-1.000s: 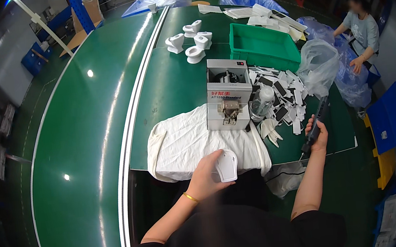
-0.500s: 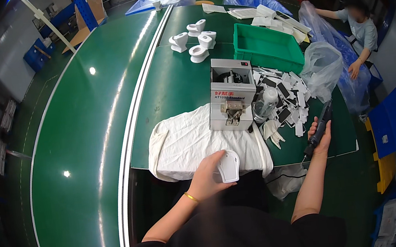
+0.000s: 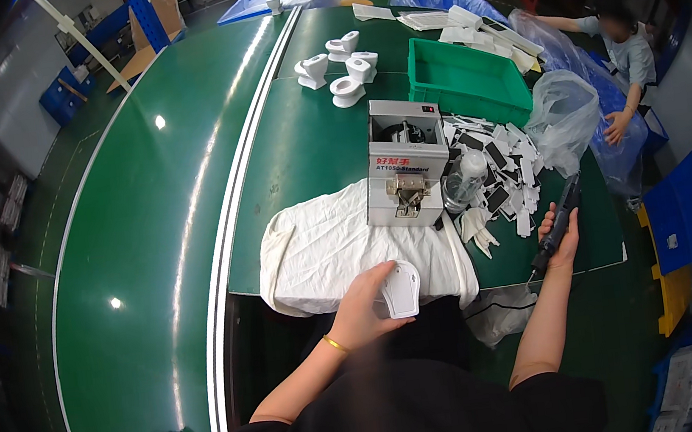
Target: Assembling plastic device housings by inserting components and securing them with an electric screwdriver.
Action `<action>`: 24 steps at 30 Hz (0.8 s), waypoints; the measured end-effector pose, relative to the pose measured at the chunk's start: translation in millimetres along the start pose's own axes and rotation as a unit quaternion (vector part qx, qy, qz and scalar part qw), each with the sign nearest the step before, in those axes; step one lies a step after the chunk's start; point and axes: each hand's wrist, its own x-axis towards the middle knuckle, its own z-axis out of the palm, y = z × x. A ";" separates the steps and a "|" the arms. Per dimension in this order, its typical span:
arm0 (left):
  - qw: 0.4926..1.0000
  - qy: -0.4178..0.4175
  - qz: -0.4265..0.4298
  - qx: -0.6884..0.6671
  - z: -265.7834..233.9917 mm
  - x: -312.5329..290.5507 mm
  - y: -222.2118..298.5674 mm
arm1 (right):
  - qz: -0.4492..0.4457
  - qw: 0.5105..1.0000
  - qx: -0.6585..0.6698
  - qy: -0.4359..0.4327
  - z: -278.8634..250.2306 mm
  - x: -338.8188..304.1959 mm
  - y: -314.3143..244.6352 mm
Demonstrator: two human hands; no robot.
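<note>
over white cloth (image 3: 324, 248) | left hand (image 3: 365, 309) grips white part (image 3: 401, 289) | right hand (image 3: 560, 234) grips screwdriver (image 3: 558, 217)

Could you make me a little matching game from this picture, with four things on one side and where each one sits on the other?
Things:
1. small white plastic part
2. black electric screwdriver
3. grey box-shaped metal machine
4. green rectangular plastic bin

Places:
A. standing at the far edge of the crumpled white cloth
B. held in the left hand
C. on the green table beyond the machine
D. gripped in the right hand

Pairs: 1-B, 2-D, 3-A, 4-C
</note>
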 end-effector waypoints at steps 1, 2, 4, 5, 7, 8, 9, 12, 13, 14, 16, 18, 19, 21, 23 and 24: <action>1.000 0.001 0.000 0.000 -0.1 -0.2 -0.2 | 0.001 1.000 0.000 0.000 0.4 0.0 0.3; 1.000 0.000 -0.001 0.000 -0.1 -0.1 -0.2 | -0.001 1.000 -0.002 -0.002 0.5 -0.3 0.3; 1.000 0.000 0.002 0.001 -0.5 0.6 0.3 | -0.002 1.000 -0.005 -0.004 0.2 -0.4 0.4; 1.000 -0.001 0.002 0.000 -0.6 0.7 0.7 | -0.002 1.000 -0.005 -0.006 0.0 -0.6 0.1; 1.000 -0.003 -0.001 -0.001 -0.5 0.8 1.3 | -0.002 1.000 -0.006 -0.008 0.3 -0.9 -0.3; 1.000 -0.003 -0.001 -0.001 -0.6 0.7 1.4 | -0.004 1.000 -0.006 -0.003 1.4 -1.2 -0.2; 1.000 -0.003 -0.002 -0.003 -0.7 0.7 1.3 | -0.005 1.000 -0.006 0.002 2.5 -1.4 0.0; 1.000 -0.003 -0.001 -0.002 -0.4 0.3 0.4 | -0.007 1.000 -0.009 0.003 4.9 -2.1 0.5; 1.000 -0.003 0.000 0.000 -0.3 0.2 0.2 | -0.007 1.000 -0.009 0.004 4.6 -2.4 0.4; 1.000 -0.003 0.000 0.000 -0.5 0.2 0.4 | -0.006 1.000 -0.008 0.004 4.6 -2.3 0.4; 1.000 -0.003 0.000 -0.002 -0.9 0.3 0.9 | -0.005 1.000 -0.007 0.004 4.9 -2.2 0.7; 1.000 -0.003 0.000 -0.003 -0.7 0.3 1.0 | -0.006 1.000 -0.008 0.006 5.2 -2.9 0.7; 1.000 -0.002 0.000 -0.003 -0.6 0.3 1.0 | -0.006 1.000 -0.008 0.006 5.3 -3.0 0.6; 1.000 -0.002 0.001 -0.002 -0.9 0.1 1.0 | -0.006 1.000 -0.009 0.005 5.8 -2.7 0.9; 1.000 -0.001 0.001 -0.001 -0.9 0.0 0.7 | -0.004 1.000 -0.007 0.006 5.0 -1.8 0.4; 1.000 -0.002 0.001 -0.001 -0.7 0.1 0.4 | -0.003 1.000 -0.006 0.006 4.7 -1.5 0.1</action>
